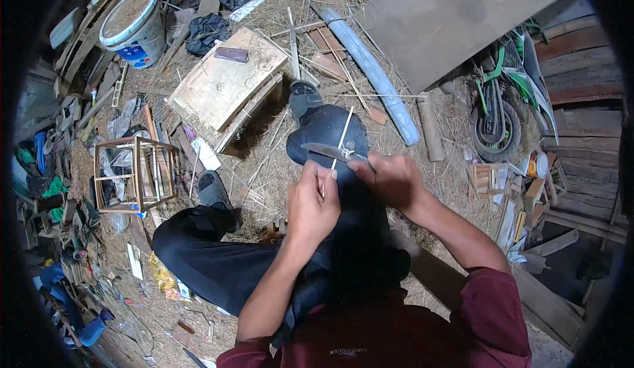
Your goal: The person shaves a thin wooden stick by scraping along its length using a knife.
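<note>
My left hand (312,201) pinches the lower end of a thin pale wooden stick (347,125) between thumb and fingers. The stick slants up and away over my raised knee. A knife (321,148) is gripped in my right hand (396,182), its blade lying across the stick just above my left fingertips. A pale curled shaving (348,152) shows where blade and stick meet. Most of the knife's handle is hidden by the right fingers.
A low wooden bench (228,81) with a small dark block (231,54) on it stands ahead. To the left are a wooden frame (137,170) and a white bucket (131,21). A grey-blue post (376,77), a large board (456,18) and a green motorbike (498,104) lie beyond and right.
</note>
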